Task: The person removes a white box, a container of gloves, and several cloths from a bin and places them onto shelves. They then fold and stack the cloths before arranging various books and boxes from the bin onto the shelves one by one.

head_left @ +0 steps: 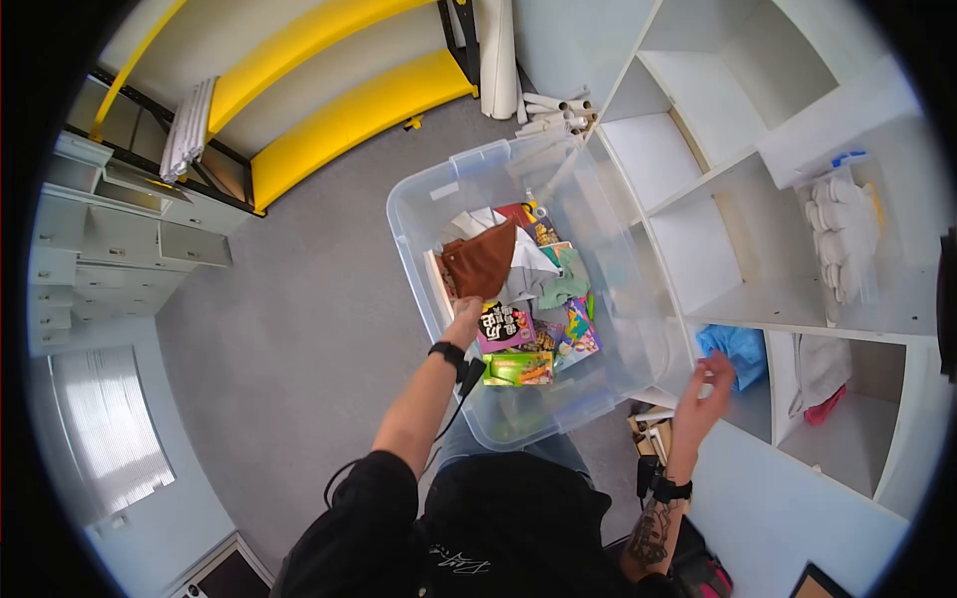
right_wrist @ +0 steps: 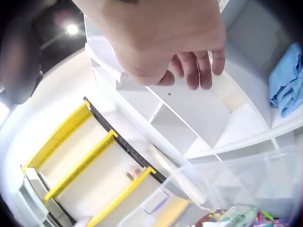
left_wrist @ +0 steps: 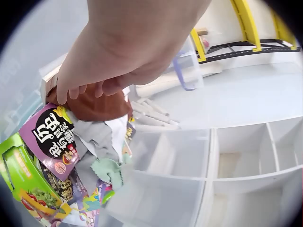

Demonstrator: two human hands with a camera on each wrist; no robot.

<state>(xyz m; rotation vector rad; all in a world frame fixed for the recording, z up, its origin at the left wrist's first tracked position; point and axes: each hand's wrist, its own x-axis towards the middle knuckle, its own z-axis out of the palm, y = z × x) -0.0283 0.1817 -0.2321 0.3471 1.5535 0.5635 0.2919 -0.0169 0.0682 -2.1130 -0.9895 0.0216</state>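
My left hand [head_left: 467, 311] reaches into a large clear plastic bin [head_left: 404, 224] and pinches the edge of a brown cloth [head_left: 483, 261], its fingertips curled down onto it in the left wrist view. Under and beside the cloth lie white and grey fabric [left_wrist: 92, 137], a pale green cloth [head_left: 568, 279], a purple book with black lettering [left_wrist: 49, 137] and a green box [head_left: 518, 369]. My right hand [head_left: 706, 394] hangs in the air with loosely bent fingers and nothing in them, in front of the shelf compartment with a blue cloth [head_left: 736, 351].
White cubby shelves [head_left: 688, 319] line the right side, holding a bag of white gloves [head_left: 842, 234] and a grey cloth [head_left: 822, 369]. Yellow shelving [head_left: 359, 115] stands at the back left. White rolled tubes [head_left: 553, 115] lie behind the bin on grey floor.
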